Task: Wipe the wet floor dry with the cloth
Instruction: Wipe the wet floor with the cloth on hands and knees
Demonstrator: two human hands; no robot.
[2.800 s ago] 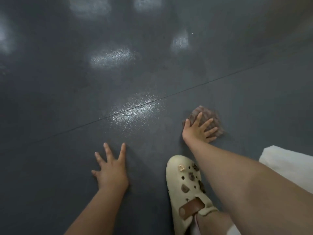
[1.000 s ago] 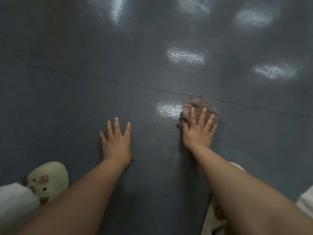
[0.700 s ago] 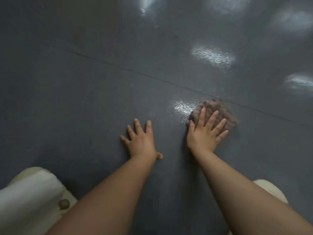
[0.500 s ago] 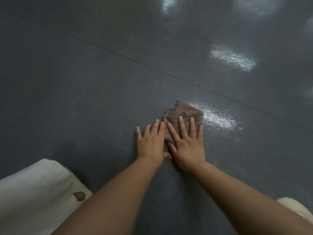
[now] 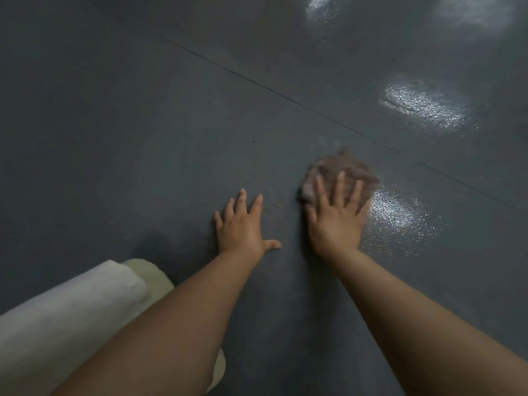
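The cloth (image 5: 341, 174), a brownish, fuzzy, bunched rag, lies flat on the floor (image 5: 143, 124) just this side of a thin dark seam (image 5: 257, 81), blurred at its edges. The right hand (image 5: 335, 218) presses down on it, fingers straight and spread, palm over its near half. Right beside it, a glistening speckled wet patch (image 5: 397, 215) touches the cloth's right edge, so that bit looks not yet dried. Farther off beyond the seam another shiny patch (image 5: 423, 107) sparkles, with more glare at the top edge; whether that is water or lamp reflection I cannot tell. The floor to the left reads matte, dark grey, seemingly dry. I'd judge plenty left. The left hand (image 5: 243, 227) rests open, flat on the floor, bracing. A pale shoe (image 5: 151, 277) and white garment (image 5: 63, 318) sit lower left.
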